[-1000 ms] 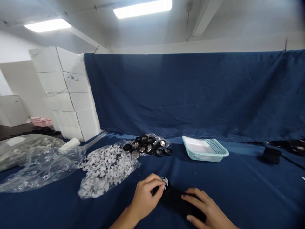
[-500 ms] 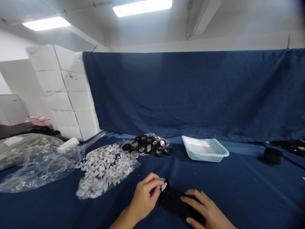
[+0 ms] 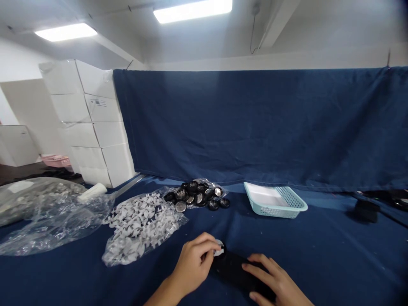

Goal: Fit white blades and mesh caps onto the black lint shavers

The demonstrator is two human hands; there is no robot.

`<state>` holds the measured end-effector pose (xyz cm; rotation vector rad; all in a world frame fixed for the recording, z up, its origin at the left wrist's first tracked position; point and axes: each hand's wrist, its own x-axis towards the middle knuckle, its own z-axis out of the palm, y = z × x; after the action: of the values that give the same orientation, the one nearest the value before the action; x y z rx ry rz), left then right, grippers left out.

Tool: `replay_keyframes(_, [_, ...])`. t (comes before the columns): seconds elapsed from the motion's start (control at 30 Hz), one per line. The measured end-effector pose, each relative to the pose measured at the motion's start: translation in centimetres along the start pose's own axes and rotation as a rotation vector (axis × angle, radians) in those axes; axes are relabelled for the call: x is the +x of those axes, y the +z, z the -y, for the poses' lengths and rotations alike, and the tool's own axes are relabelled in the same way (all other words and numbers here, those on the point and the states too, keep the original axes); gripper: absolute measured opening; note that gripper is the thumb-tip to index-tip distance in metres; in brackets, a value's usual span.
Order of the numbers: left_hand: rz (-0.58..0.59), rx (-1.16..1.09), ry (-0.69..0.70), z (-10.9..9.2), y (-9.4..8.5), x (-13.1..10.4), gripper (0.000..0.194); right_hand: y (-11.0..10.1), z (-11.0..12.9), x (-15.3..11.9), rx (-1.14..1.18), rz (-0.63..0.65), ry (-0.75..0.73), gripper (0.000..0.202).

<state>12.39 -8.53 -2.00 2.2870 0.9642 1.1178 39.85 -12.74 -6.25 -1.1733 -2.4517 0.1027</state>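
My left hand (image 3: pixel 196 263) is closed, its thumb and fingers pinched on a small white piece (image 3: pixel 219 247) at the left end of a black object (image 3: pixel 234 270). A dark round rim shows around the white piece. My right hand (image 3: pixel 276 278) lies with fingers apart on the right part of the black object. Its palm side is hidden. Beyond my left hand are a pile of black round parts (image 3: pixel 193 195) with silvery faces and a clear bag of small white parts (image 3: pixel 137 225).
A light teal basket (image 3: pixel 277 211) with a white sheet inside stands right of the black parts. Large clear bags (image 3: pixel 63 221) lie at the left, before stacked white boxes (image 3: pixel 95 127). A blue curtain (image 3: pixel 255 127) hangs behind; a dark object (image 3: pixel 366 211) sits at the right.
The view has shifted very slightly. Both hands stay in nearly the same place, and the white piece under my left fingertips sits at a slightly different angle.
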Motion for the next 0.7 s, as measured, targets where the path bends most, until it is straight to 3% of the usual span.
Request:
replay_keyframes(0.3, [0.017, -0.065, -0.027, 0.04, -0.18, 0.01, 0.034, 0.21, -0.08, -0.11, 0.002, 0.003, 0.011, 0.049])
replay_keyframes(0.5, [0.058, 0.037, -0.025, -0.48, -0.06, -0.29, 0.020, 0.10, -0.02, -0.02, -0.009, 0.031, 0.020, 0.049])
replay_keyframes(0.7, [0.010, 0.059, -0.057, -0.47, 0.45, -0.17, 0.015, 0.00, 0.02, -0.01, 0.007, 0.022, 0.023, 0.050])
